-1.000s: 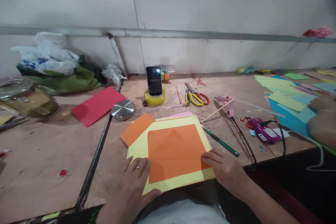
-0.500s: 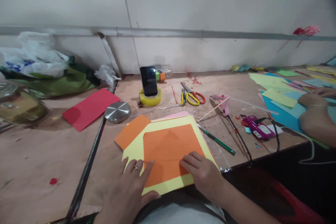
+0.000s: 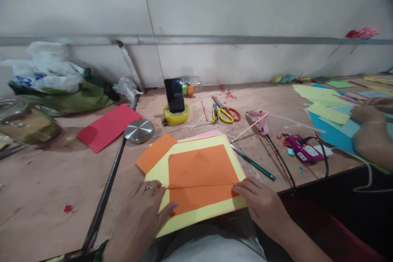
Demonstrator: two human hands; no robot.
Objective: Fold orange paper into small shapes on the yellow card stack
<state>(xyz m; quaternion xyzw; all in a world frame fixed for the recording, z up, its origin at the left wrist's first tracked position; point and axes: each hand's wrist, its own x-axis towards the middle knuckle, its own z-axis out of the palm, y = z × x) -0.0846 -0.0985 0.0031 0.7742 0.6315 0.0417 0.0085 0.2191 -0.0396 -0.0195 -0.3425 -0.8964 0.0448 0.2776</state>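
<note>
A sheet of orange paper (image 3: 199, 168) lies on a larger yellow sheet (image 3: 184, 223) in front of me, with a dark crease or folded edge running across its lower part. My left hand (image 3: 139, 211), a ring on one finger, rests at the left end of that line. Its thumb is stretched apart and touches the lower orange strip. At the right end, my right hand (image 3: 265, 200) has its fingers pressed together on the edge of the orange paper; its thumb is hidden. A smaller orange piece (image 3: 156, 151) overlaps the yellow sheet's upper left corner.
Behind the papers are a metal disc (image 3: 139, 131), a phone (image 3: 175, 95) on a yellow tape roll (image 3: 176, 115), scissors (image 3: 225, 112) and a pink glue gun (image 3: 260, 120). A green pen-like tool (image 3: 258, 166) lies right. Another person's hand (image 3: 370, 127) is over coloured papers.
My right hand has slid right to the orange paper's edge. My left hand has shifted left and its fingers have drawn in. The crease line now shows more sharply across the sheet.
</note>
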